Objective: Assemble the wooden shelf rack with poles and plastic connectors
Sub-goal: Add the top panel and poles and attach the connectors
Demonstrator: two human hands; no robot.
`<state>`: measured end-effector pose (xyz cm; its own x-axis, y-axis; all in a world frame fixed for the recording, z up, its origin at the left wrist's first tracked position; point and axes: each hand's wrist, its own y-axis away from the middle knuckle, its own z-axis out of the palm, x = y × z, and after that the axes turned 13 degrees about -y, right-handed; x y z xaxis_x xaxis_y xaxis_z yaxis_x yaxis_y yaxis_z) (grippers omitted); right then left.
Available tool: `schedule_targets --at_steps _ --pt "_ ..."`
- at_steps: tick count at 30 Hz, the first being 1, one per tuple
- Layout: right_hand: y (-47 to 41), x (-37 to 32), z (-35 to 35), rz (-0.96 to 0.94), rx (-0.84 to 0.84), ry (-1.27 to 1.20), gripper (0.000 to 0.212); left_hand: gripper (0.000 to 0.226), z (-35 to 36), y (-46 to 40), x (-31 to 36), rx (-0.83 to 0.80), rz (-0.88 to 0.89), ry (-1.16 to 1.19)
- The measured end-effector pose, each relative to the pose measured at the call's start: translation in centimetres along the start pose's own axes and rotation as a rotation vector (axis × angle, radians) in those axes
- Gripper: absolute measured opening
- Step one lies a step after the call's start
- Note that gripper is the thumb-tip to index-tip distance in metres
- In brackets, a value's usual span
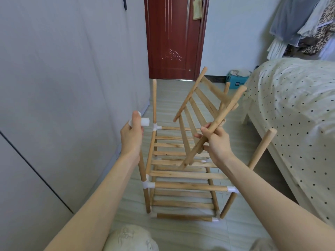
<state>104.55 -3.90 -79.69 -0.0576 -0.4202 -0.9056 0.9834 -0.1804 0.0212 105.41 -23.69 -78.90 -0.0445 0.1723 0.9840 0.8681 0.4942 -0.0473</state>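
Observation:
A partly built wooden rack (183,185) stands on the floor, with two slatted tiers joined by white plastic connectors and upright poles rising at its corners. My left hand (131,134) grips a white plastic connector (145,121) at the top of the near-left pole (142,169). My right hand (216,144) holds a loose slatted shelf panel (204,109) by one of its side poles, tilted steeply above the rack. The near-right pole (261,151) and the far-left pole (154,100) have bare tops.
A grey wardrobe (63,87) runs along the left. A bed with a dotted cover (293,109) stands close on the right. A red-brown door (174,37) closes the far end, with a blue box (235,82) beside it. Clothes hang at the top right.

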Motion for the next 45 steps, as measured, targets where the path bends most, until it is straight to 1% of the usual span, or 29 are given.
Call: schedule_targets --at_steps 6,10,12,14,18,26,29,33,37,40,43,45 --pt "2.0 -3.5 2.9 -0.112 -0.116 -0.359 0.016 0.037 0.4 0.1 0.4 0.027 -0.021 0.024" --pt "2.8 -5.3 3.2 -0.09 -0.146 -0.637 0.01 0.035 0.5 0.1 0.7 0.022 -0.079 0.067" --pt "3.1 -5.3 3.4 -0.064 -0.123 -0.712 0.006 0.029 0.4 0.2 0.7 -0.015 -0.097 0.119" --pt "3.2 -4.9 3.9 -0.037 -0.088 -0.729 0.005 0.027 0.1 0.3 0.7 -0.044 -0.109 0.144" --pt "3.2 -4.3 4.1 0.02 -0.04 -0.787 0.01 0.028 -0.2 0.1 0.7 -0.054 -0.129 0.117" --pt "3.2 -3.6 4.4 0.061 -0.066 -0.867 0.013 0.032 0.1 -0.1 0.3 -0.06 -0.096 0.08" --pt "3.1 -3.2 4.4 0.072 -0.056 -0.844 0.007 0.034 0.1 -0.3 0.0 -0.087 -0.079 0.066" --pt "3.1 -2.8 4.5 0.094 -0.033 -0.855 0.007 0.04 -0.1 0.1 -0.1 -0.104 0.01 0.049" --pt "3.0 -2.6 4.7 0.103 0.015 -0.899 0.006 0.035 0.0 1.3 -0.6 -0.126 0.158 0.038" --pt "3.1 -2.3 4.8 0.126 0.033 -0.918 0.008 0.048 -0.1 2.2 -0.7 -0.152 0.226 0.057" --pt "3.5 -2.0 4.9 0.145 0.002 -0.897 0.011 0.067 0.0 2.3 -0.6 -0.131 0.243 -0.003" --pt "3.7 -1.7 5.1 0.144 -0.036 -0.881 0.013 0.076 0.1 2.3 -0.6 -0.125 0.23 -0.022"
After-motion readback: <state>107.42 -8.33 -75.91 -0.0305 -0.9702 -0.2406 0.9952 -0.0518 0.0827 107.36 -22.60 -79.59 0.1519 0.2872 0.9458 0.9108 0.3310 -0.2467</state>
